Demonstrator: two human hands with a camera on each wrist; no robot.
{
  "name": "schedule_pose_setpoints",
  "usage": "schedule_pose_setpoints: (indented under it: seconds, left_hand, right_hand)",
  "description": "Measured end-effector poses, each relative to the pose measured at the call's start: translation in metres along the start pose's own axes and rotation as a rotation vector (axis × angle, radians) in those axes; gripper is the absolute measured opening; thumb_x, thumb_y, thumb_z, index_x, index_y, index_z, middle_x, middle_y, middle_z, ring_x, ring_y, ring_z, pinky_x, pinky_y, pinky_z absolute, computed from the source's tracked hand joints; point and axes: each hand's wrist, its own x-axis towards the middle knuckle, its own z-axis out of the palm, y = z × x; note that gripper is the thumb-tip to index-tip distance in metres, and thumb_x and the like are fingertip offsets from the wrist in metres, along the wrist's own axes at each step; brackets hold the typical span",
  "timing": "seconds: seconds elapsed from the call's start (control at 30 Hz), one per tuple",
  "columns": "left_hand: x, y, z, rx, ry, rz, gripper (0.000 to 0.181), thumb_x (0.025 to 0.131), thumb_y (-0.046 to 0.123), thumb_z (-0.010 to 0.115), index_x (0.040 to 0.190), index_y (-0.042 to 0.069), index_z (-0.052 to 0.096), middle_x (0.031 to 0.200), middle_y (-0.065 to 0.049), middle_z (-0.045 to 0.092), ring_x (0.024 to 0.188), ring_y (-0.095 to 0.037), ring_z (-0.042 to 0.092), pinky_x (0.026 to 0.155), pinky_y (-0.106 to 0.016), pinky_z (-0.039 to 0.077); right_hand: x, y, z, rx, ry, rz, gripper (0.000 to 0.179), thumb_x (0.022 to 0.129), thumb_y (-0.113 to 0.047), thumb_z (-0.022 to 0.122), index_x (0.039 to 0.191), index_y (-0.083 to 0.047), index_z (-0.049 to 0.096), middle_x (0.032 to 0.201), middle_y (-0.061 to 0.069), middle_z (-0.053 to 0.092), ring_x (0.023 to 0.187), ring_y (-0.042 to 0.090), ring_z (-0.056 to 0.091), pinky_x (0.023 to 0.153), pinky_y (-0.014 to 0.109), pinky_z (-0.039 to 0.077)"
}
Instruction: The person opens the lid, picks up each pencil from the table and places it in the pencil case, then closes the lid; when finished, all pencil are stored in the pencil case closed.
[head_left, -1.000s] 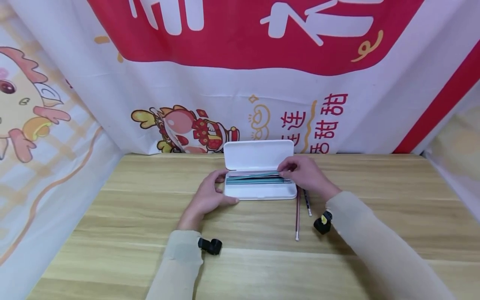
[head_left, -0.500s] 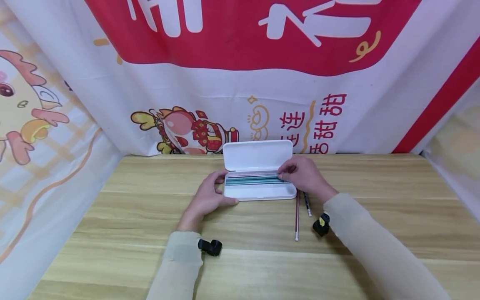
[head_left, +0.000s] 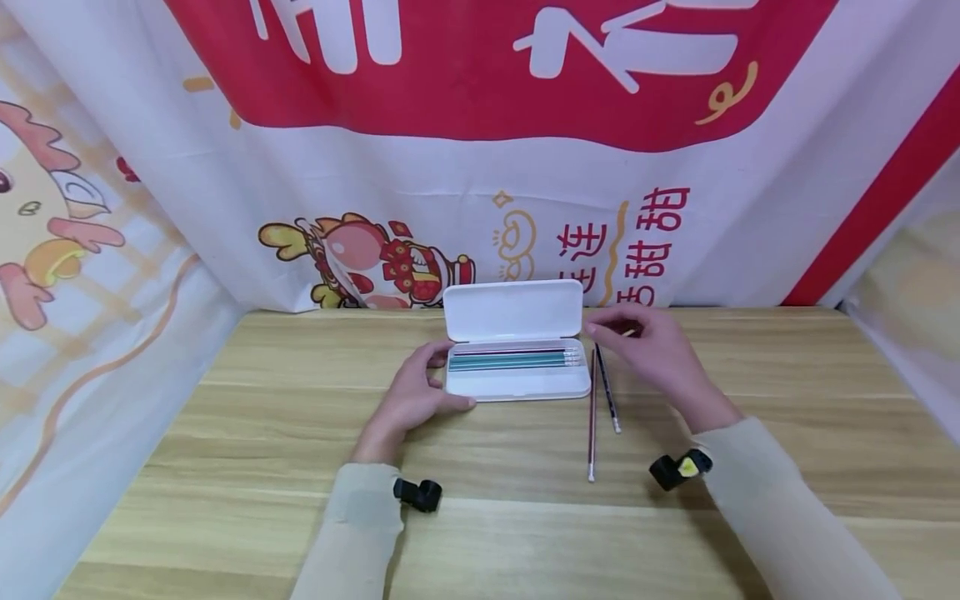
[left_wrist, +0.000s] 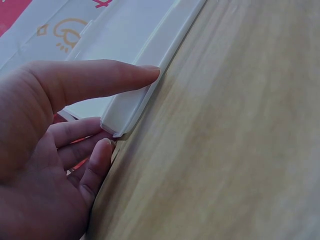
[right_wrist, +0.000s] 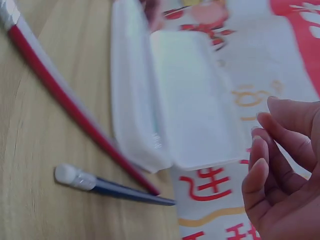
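A white pencil case (head_left: 517, 387) lies on the table, its lid (head_left: 513, 310) raised at the back. Several teal and dark pencils (head_left: 506, 362) lie lengthwise inside, erasers to the right. My left hand (head_left: 412, 392) holds the case's left end; in the left wrist view the thumb (left_wrist: 125, 77) presses along the front edge while the other fingers sit at the end. Just right of the case, my right hand (head_left: 660, 350) hovers with loosely bent fingers and nothing in them. Below it lie a dark red pencil (head_left: 592, 433) and a shorter navy pencil (head_left: 609, 392).
Wood-grain table (head_left: 495, 542) spreads around the case. A printed white and red cloth (head_left: 420, 183) hangs at the table's back edge, right behind the raised lid, with more cloth along both sides. Each wrist wears a small black camera (head_left: 420, 495).
My right hand has let go of a teal pencil, which now lies flat beside the others in the case, and has moved right, out of it. The left hand stays put.
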Motion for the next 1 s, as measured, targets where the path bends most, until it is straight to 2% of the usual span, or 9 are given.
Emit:
schedule_pose_setpoints:
  seconds: [0.3, 0.67, 0.9, 1.0]
  left_hand:
    - [0.002, -0.001, 0.000, 0.009, -0.003, 0.007, 0.094, 0.075, 0.013, 0.098, 0.156, 0.021, 0.052, 0.144, -0.009, 0.059, 0.119, -0.027, 0.056, 0.094, -0.032, 0.051]
    - [-0.001, 0.001, 0.001, 0.018, 0.003, -0.023, 0.095, 0.076, 0.015, 0.097, 0.158, 0.022, 0.051, 0.148, -0.009, 0.057, 0.127, -0.029, 0.053, 0.106, -0.045, 0.050]
    - [0.000, 0.001, 0.002, 0.030, 0.004, -0.015, 0.094, 0.076, 0.016, 0.097, 0.158, 0.021, 0.051, 0.149, -0.009, 0.056, 0.127, -0.029, 0.052, 0.106, -0.044, 0.049]
    - [0.000, 0.001, 0.001, 0.028, 0.004, -0.013, 0.094, 0.076, 0.015, 0.097, 0.158, 0.021, 0.051, 0.148, -0.010, 0.056, 0.126, -0.029, 0.053, 0.105, -0.043, 0.049]
  right_hand:
    - [-0.030, 0.009, -0.012, 0.090, 0.033, 0.005, 0.045, 0.101, -0.055, 0.071, 0.128, -0.020, 0.072, 0.125, 0.004, 0.071, 0.103, 0.023, 0.064, 0.081, 0.033, 0.060]
    - [-0.043, 0.031, -0.011, 0.096, 0.026, 0.060, 0.049, 0.101, -0.055, 0.070, 0.134, -0.018, 0.070, 0.119, 0.008, 0.072, 0.102, 0.028, 0.067, 0.081, 0.033, 0.060]
    - [-0.052, 0.047, -0.003, 0.130, -0.042, 0.097, 0.040, 0.103, -0.036, 0.073, 0.134, -0.010, 0.068, 0.116, 0.013, 0.073, 0.093, 0.024, 0.068, 0.073, 0.030, 0.059]
    - [-0.053, 0.051, 0.001, 0.154, -0.081, 0.124, 0.042, 0.103, -0.031, 0.074, 0.137, -0.007, 0.065, 0.118, 0.015, 0.072, 0.091, 0.023, 0.068, 0.070, 0.030, 0.059]
